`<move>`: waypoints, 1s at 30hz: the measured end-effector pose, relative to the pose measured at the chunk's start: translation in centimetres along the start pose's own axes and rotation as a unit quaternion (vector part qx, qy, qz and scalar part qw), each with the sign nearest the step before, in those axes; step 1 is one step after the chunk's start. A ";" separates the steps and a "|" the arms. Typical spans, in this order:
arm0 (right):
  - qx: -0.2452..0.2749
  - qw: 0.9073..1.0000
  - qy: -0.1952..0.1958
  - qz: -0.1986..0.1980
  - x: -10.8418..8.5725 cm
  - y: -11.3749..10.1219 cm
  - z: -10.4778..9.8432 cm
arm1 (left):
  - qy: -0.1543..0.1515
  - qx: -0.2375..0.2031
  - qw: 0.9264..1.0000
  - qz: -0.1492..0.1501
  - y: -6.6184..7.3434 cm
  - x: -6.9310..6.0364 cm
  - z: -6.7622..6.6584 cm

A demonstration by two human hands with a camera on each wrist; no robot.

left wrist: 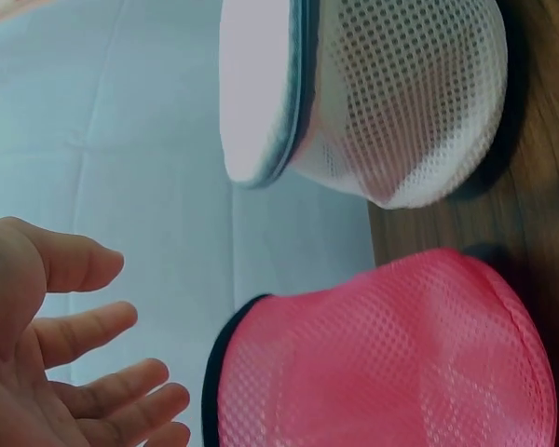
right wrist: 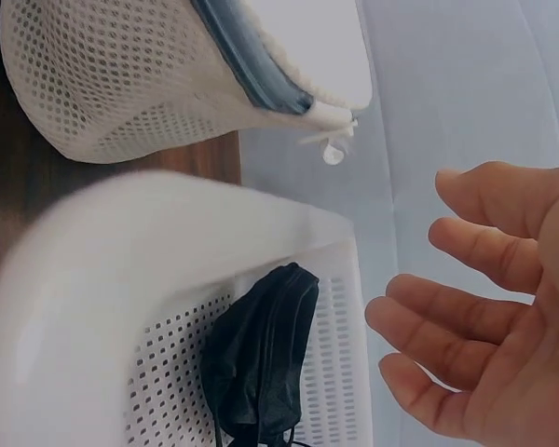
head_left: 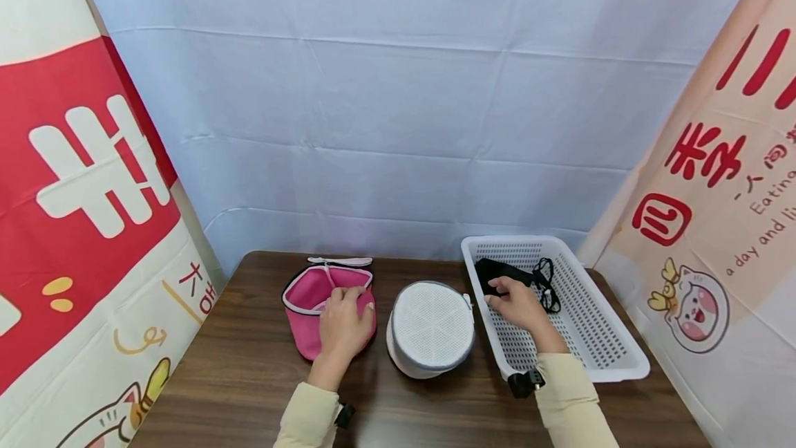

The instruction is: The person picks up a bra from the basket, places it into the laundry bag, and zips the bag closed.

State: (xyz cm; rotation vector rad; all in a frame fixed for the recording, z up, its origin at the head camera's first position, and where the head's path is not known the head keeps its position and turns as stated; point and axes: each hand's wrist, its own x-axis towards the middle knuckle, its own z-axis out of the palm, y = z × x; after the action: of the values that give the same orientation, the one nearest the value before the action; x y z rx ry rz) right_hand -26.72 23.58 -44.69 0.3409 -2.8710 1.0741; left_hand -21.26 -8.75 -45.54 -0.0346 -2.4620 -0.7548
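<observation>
White mesh bag (one, the landmark): one white mesh bag is being supported upright by one brown table; its round top is being covered by a lid, edged in grey-blue.
Pink mesh bag (one): one pink mesh bag is being shown just left of the white mesh bag, apart from it, its dark-rimmed mouth being left uncovered.
Basket (one): one white basket is being seen just right of the white mesh bag, its floor and walls being pierced by many slots.
Basket contents (two seen): one black pouch and one black cable are being held inside the basket, right of the white mesh bag, the pouch being placed nearer to it.
Hands (two): the left hand is being held left of the white mesh bag, by the pink bag's mouth; the right hand is being held right of it, by the pouch.
Fingers: both sets are being spread fairly wide and slightly bent, with nothing being gripped; whether the pouch is being touched cannot be told.
Sleeves (two): two cream sleeves are being seen nearer the wearer than the white mesh bag.
Backdrop: one pale blue curtain is being hung behind the white mesh bag, and two printed hangings are being displayed, one to each side of it.
</observation>
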 end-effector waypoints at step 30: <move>-0.015 0.999 0.026 0.016 3.6 3.4 -0.4 | 0.053 0.002 0.997 -0.051 -4.8 0.7 -1.7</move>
State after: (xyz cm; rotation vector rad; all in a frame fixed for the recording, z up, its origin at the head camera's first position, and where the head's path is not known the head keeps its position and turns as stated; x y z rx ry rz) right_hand -31.02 25.64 -46.04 0.2621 -2.8531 1.0293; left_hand -21.85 -13.75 -46.43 0.1310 -2.3791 -0.7754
